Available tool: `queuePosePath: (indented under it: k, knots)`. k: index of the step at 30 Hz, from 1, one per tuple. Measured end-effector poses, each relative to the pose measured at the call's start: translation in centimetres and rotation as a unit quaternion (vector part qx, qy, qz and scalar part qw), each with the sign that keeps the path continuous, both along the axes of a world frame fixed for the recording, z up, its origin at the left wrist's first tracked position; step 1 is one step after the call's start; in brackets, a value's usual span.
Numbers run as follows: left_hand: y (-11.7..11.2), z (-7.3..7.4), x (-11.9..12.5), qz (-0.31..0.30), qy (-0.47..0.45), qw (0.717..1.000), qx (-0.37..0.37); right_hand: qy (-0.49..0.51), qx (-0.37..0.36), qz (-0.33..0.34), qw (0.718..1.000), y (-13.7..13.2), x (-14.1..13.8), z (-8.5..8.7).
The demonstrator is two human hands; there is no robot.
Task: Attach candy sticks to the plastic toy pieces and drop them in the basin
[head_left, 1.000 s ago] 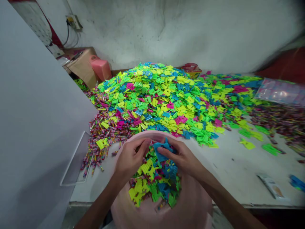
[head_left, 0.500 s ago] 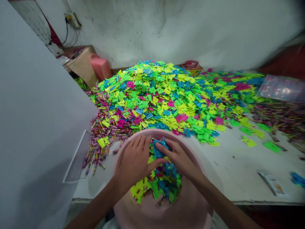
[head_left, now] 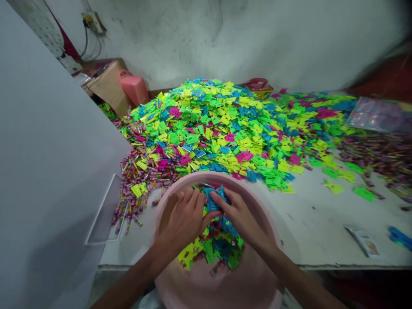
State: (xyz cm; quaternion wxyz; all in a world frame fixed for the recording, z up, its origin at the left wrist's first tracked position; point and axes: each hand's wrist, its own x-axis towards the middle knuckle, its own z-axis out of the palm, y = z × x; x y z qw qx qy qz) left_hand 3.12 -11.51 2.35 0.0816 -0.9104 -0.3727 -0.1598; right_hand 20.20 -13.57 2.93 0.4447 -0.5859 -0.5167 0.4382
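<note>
My right hand [head_left: 240, 214] pinches a blue slotted plastic piece [head_left: 213, 201], thumb on its face, above the inside of a pink tub [head_left: 257, 274]. Close beside it, my left hand [head_left: 188, 212] has its fingers curled, with the thumb at the lower edge of the blue piece. What the left fingers hold, if anything, is hidden. Beneath both hands, loose plastic pieces [head_left: 209, 251] in yellow, green, blue and pink lie in the tub. A small wrapped stick [head_left: 218, 268] rests among them.
Behind the tub rises a heap of coloured plastic pieces [head_left: 206, 124] on a white table [head_left: 309, 231]. Printed sticks [head_left: 128, 176] lie left, more at right. A white wire frame [head_left: 96, 219], grey panel [head_left: 48, 171], pink jug [head_left: 135, 88] and small packet [head_left: 363, 241] are around.
My left fingers have curled in from a flatter pose, and the left thumb has drawn back slightly. The blue piece stays in my right hand. The view has shifted slightly.
</note>
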Motion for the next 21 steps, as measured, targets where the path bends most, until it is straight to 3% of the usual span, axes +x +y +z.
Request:
queuePosePath:
  k: [5,8,10,13,16,18,21]
  knots:
    - [0.1,-0.1,0.5,0.012,-0.004,1.0,0.006,-0.01,-0.002,0.017,1.0,0.4,0.4,0.0]
    - [0.5,0.3,0.3,-0.002,-0.04,0.998,-0.047,-0.028,0.002,0.037,0.999,0.9,1.6,0.0]
    - [0.7,0.5,-0.3,-0.019,-0.082,0.992,-0.091,-0.039,0.023,0.002,0.999,1.2,3.2,-0.2]
    - [1.3,0.2,-2.4,-0.033,-0.155,0.98,-0.124,-0.059,0.073,-0.113,0.989,1.3,6.3,-0.7]
    - [3.1,-1.4,-5.7,0.028,-0.222,0.965,-0.133,-0.06,0.084,-0.144,0.984,1.1,9.3,-1.8]
    - [5.0,-3.2,-7.9,0.115,-0.243,0.956,-0.121,-0.062,0.079,-0.133,0.986,1.1,10.7,-2.8]
    - [8.4,-6.5,-10.2,0.151,-0.223,0.954,-0.131,-0.098,0.103,-0.099,0.985,2.0,12.0,-4.6]
